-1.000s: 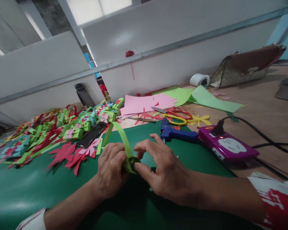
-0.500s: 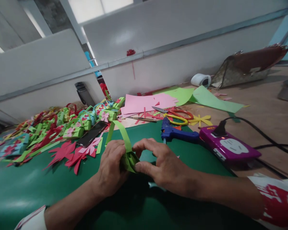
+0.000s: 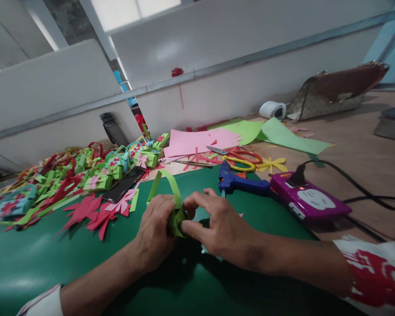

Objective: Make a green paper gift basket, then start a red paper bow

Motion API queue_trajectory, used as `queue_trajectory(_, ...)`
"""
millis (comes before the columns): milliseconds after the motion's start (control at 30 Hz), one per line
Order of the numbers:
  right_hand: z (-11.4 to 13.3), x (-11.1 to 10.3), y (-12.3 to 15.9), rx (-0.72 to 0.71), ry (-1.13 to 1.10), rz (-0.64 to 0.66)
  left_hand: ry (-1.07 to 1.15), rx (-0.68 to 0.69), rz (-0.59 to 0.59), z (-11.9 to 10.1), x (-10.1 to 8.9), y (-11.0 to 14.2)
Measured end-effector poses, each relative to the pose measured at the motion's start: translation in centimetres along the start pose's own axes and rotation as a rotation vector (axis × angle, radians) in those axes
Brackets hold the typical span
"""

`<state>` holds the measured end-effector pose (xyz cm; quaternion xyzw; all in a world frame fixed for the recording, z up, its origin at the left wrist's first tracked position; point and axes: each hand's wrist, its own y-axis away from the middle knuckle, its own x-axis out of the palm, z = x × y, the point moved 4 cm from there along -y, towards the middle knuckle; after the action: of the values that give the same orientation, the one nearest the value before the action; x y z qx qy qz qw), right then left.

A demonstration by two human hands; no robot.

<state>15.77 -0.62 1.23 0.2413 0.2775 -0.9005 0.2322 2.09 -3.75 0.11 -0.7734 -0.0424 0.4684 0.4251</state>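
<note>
Both hands meet over the dark green mat (image 3: 36,263). My left hand (image 3: 156,232) is closed round a small folded green paper piece (image 3: 177,220). A light green paper strip (image 3: 166,184) arches up out of it toward the left. My right hand (image 3: 217,228) pinches the same piece from the right with thumb and forefinger, the other fingers curled. Most of the folded piece is hidden between the fingers.
A blue glue gun (image 3: 240,183) and a purple power strip (image 3: 307,199) with black cables lie right of the hands. Scissors (image 3: 242,159), pink sheets (image 3: 197,142) and green sheets (image 3: 276,134) lie behind. A phone (image 3: 123,184), red paper flowers (image 3: 92,213) and several small paper baskets (image 3: 98,169) sit left.
The hands have shifted slightly and pressed closer on the green piece. The arched strip now stands a little more upright and to the left.
</note>
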Motion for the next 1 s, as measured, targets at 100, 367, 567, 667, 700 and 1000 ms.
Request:
queue_trajectory(100, 0.0, 0.1, 0.0, -0.007, 0.007, 0.005, -0.024, -0.024, 0.019, 0.0, 0.1, 0.1)
queue_trajectory(367, -0.4, 0.1, -0.2, 0.017, -0.024, 0.005, -0.042, 0.042, 0.016, -0.6, 0.2, -0.1)
queue_trajectory(567, -0.3, 0.0, -0.5, -0.007, -0.100, 0.001, -0.061, 0.022, 0.023, -0.3, 0.4, -0.1)
queue_trajectory(667, -0.2, -0.2, -0.6, -0.029, -0.092, -0.023, -0.060, 0.024, 0.017, -0.3, 0.3, 0.1)
queue_trajectory(700, -0.2, -0.2, -0.7, -0.034, -0.085, -0.031, -0.060, 0.030, 0.019, -0.3, 0.3, 0.1)
queue_trajectory(1000, -0.5, -0.5, -0.8, -0.025, -0.042, -0.054, -0.141, 0.106, 0.009, 0.6, -0.1, 1.1)
